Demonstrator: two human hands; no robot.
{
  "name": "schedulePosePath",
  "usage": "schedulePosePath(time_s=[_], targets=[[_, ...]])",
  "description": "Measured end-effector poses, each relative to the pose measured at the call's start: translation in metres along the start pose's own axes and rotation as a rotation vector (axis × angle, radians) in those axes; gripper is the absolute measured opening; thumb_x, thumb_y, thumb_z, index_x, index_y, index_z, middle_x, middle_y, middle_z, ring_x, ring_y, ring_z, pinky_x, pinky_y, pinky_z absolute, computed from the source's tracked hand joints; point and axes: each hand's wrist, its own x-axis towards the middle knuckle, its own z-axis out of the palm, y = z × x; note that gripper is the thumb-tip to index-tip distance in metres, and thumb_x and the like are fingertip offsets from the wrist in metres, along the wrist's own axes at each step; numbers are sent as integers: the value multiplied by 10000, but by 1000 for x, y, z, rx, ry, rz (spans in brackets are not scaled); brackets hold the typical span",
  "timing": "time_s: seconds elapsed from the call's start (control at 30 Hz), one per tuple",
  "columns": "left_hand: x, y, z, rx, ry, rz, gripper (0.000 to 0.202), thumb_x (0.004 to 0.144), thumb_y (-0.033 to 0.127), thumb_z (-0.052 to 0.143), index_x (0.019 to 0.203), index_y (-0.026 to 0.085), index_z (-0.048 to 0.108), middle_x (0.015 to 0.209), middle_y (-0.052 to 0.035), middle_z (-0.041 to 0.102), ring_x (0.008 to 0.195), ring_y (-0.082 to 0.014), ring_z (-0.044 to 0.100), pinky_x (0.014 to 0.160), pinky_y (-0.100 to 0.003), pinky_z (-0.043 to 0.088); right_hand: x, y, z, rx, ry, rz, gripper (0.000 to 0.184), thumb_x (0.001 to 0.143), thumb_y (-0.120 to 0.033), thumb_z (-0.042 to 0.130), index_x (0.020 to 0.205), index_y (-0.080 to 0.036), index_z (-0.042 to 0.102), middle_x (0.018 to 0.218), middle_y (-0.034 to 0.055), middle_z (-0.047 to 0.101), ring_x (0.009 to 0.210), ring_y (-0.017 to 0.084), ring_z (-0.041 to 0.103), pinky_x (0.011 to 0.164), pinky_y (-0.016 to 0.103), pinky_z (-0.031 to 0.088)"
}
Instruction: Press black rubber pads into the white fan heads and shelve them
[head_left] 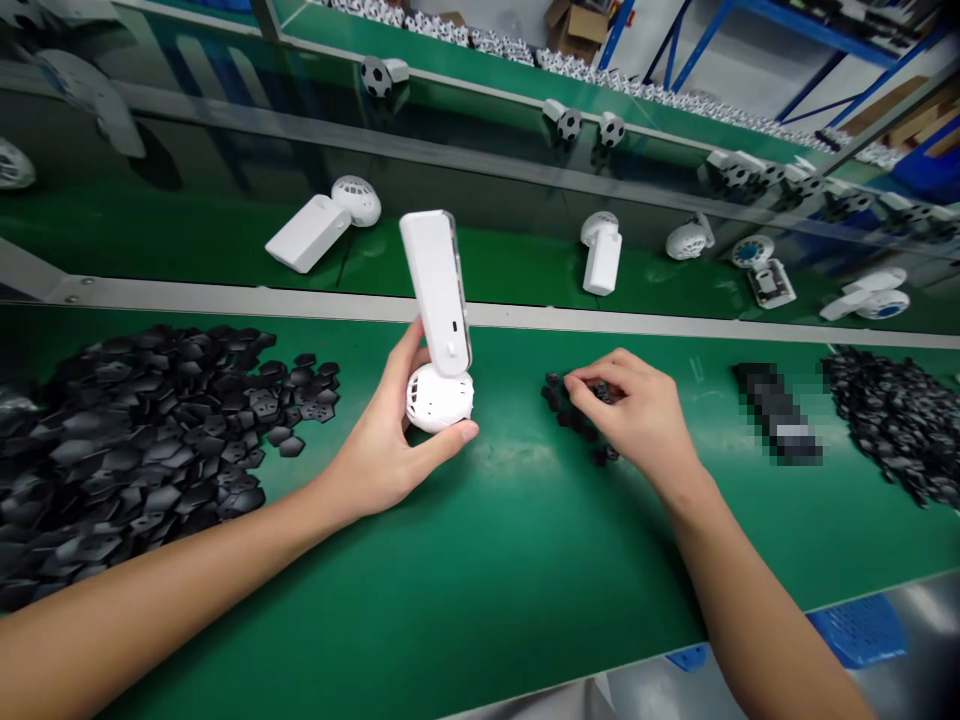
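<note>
The white plastic ball is in the left hand, near the middle of the view, and a long white box stands up from its top with a small tilt. The fingers and thumb of this hand are clamped around the ball from below and from the side, so the box has no direct support from the hand.

At three o'clock from the ball is the right hand. Its fingertips are together over small black pieces that lie on the green belt. The view is poor here, so I cannot tell if one piece is really held between them.

At nine o'clock lies a big heap of black six-sided pieces. Further at three o'clock lies a second black heap, with a blurred dark patch just beside it. At twelve o'clock, behind a metal rail, a second green belt carries white ball-and-box units. Farther up are black-and-white footballs.

The tall box could tip if the left hand loosens, because its weight sits high. A careless move of the right hand could also scatter the small pieces.
</note>
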Motion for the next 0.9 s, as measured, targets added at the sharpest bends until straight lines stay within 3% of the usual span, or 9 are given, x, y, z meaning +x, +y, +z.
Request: schedulePosePath(time_s=[0.1, 0.3, 0.43, 0.6, 0.77, 0.9], targets=[[-1, 2, 1, 58, -20, -17, 672, 918, 354, 794, 1503, 284, 472, 1446, -109, 589, 1211, -279, 646, 961, -378, 539, -5, -17, 1, 134, 33, 69, 109, 928, -296, 773, 895, -223, 846, 797, 26, 697, 636, 159, 582, 613, 330, 491], [-1, 9, 5, 197, -82, 21, 552, 936, 381, 765, 1395, 239, 493, 1242, -81, 671, 1077, -253, 676, 872, -357, 532, -22, -55, 9, 720, -261, 351, 185, 902, -392, 840, 917, -212, 803, 824, 47, 814, 730, 207, 780, 689, 311, 645], [-2, 9, 8, 242, -116, 115, 458, 906, 259, 768, 1303, 242, 540, 1166, -48, 686, 986, -213, 678, 851, -322, 527, -26, -71, 18, 1014, -392, 444, 232, 909, -399, 847, 916, -193, 742, 828, 58, 831, 728, 198, 805, 676, 281, 668], [-4, 8, 10, 209, -168, 135, 330, 888, 173, 742, 1173, 232, 586, 1219, -48, 698, 1040, -213, 690, 925, -330, 534, -26, -75, 26, 1100, -423, 469, 244, 919, -383, 843, 869, -187, 705, 768, 30, 807, 642, 133, 761, 601, 203, 625], [-4, 12, 10, 221, -181, 121, 366, 871, 169, 731, 1202, 225, 585, 1211, -49, 699, 1058, -221, 683, 932, -334, 531, -26, -71, 27, 1068, -447, 473, 212, 920, -363, 840, 878, -186, 730, 788, 34, 809, 701, 147, 779, 648, 217, 640], [-3, 16, 10, 221, -201, 125, 432, 847, 182, 732, 1248, 230, 578, 1197, -44, 679, 1059, -226, 667, 893, -329, 529, -28, -70, 31, 1017, -420, 493, 218, 821, -327, 921, 902, -184, 777, 741, 26, 797, 657, 170, 767, 630, 249, 641]])
